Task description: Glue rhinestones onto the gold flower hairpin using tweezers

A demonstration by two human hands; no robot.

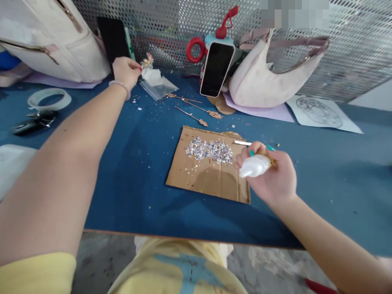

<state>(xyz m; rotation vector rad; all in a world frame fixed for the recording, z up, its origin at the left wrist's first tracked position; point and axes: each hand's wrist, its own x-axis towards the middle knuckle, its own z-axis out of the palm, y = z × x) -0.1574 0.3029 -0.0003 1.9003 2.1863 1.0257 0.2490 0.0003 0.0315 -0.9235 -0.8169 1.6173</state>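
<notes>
Two grips over blue table [128, 183]: left hand [125, 72] pinching ornament [147, 61], right hand [272, 179] clamping bottle [255, 166].

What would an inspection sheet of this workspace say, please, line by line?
Surface: blue table, speckled with small scraps.
Job's things: cardboard sheet with a glitter pile on it; white bottle; small ornament.
Clutter: metal pins, plastic bag, tape roll, phone, pale handbag, backpack, drawing sheet.
Hands: left hand pinches the small ornament above the plastic bag; right hand grips the white bottle at the edge of the cardboard sheet.
Cables: nothing seen.
Surroundings: perforated metal wall behind the blue table.
</notes>
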